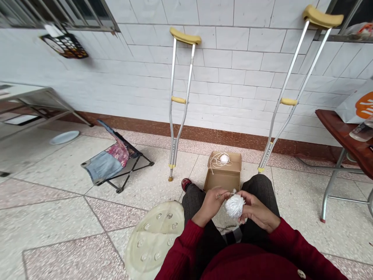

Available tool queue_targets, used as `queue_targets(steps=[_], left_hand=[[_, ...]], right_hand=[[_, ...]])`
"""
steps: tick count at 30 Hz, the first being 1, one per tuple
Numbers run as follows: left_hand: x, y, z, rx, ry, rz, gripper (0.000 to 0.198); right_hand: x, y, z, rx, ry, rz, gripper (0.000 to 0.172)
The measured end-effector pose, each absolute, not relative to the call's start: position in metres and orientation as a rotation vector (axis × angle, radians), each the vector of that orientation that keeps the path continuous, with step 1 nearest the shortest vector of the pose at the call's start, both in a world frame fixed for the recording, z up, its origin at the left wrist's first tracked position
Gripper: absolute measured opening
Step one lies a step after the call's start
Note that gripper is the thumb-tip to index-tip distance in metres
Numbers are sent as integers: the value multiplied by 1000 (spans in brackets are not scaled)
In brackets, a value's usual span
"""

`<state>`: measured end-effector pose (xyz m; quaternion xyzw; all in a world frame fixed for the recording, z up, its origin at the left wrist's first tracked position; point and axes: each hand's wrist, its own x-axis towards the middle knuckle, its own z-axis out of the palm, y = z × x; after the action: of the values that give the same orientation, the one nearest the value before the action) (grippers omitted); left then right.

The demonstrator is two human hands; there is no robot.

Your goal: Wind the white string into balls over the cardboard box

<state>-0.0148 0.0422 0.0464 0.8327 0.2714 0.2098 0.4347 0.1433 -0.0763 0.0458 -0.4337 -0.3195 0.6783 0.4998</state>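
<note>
Your left hand and your right hand are up over your knees, close together, with a white string ball between them. Your right grip is clamped on the ball, with the fingers curled around its side. Your left grip is pinched shut on a thin strand at the top of the ball. It is too small to tell if it is only string. Just past your knees sits an open brown cardboard box. In it lie a second white ball and some loose string. Two crutches lean on the tile wall, one on each side of the box. A round plastic lid lies on the floor by your left knee. A folding stool sits on the floor further left. A brown surface stands to your right.
</note>
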Motion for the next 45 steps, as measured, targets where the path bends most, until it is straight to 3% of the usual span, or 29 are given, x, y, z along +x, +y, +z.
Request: queue_targets(steps=[4, 10, 14, 19, 25, 31, 35, 39, 45], left_hand=[[-5, 16, 27, 1991, 688, 441, 33], [-21, 2, 35, 2116, 689, 311, 36], [-32, 27, 58, 2238, 700, 450, 29], [-20, 48, 64, 2176, 600, 532, 35], [-10, 27, 41, 2075, 689, 463, 37], [-23, 12, 54, 2191, 663, 337, 34], [-26, 34, 75, 2273, 673, 513, 29], [-22, 46, 74, 2211, 630, 562, 30], [-16, 21, 46, 2059, 661, 516, 35]], right_hand=[[161, -50, 67, -1068, -676, 1448, 31], [174, -11, 22, -1441, -682, 980, 33], [158, -34, -4, -1460, -911, 1317, 34], [146, -65, 25, -992, -792, 1736, 36], [169, -41, 70, -934, -662, 1527, 35], [172, -12, 31, -1402, -728, 957, 30], [153, -38, 8, -1424, -943, 1300, 30], [147, -66, 28, -1129, -849, 1703, 29], [170, -50, 71, -968, -595, 1499, 33]])
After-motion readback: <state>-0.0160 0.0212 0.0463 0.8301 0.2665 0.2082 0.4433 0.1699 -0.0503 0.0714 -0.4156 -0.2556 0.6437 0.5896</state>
